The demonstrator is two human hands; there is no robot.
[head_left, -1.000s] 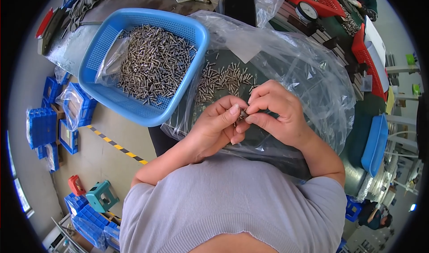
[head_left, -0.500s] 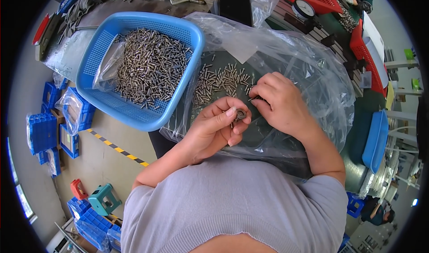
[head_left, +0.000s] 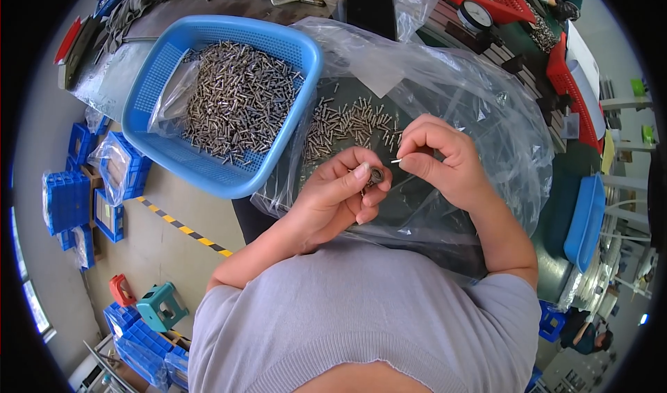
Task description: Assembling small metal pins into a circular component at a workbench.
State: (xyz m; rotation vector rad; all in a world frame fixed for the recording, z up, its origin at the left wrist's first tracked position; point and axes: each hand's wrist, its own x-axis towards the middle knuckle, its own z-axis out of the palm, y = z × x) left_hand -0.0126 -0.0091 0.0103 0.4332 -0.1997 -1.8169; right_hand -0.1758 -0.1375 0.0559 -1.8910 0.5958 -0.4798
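Note:
My left hand (head_left: 339, 193) is closed around a small round metal ring (head_left: 376, 176), held between thumb and fingers; a thin pin-like end shows below it. To its right, my right hand (head_left: 445, 158) pinches a small metal pin (head_left: 395, 161), its bright tip pointing at the ring and a short gap away from it. Just beyond both hands, a loose pile of metal pins (head_left: 342, 125) lies on clear plastic sheeting (head_left: 500, 115). A blue basket (head_left: 310, 80) at the left holds a large heap of similar pins (head_left: 240, 104).
A dark phone (head_left: 370, 7) lies at the back of the bench. Right of it are a round dial gauge (head_left: 474, 15) and red baskets (head_left: 580, 91). A blue tray (head_left: 584, 219) is at the far right. Blue crates (head_left: 67, 202) and stools (head_left: 162, 306) stand on the floor at left.
My right hand has drawn back from the edge of the pin pile with a pin between its fingertips. My left hand keeps the ring in nearly the same place.

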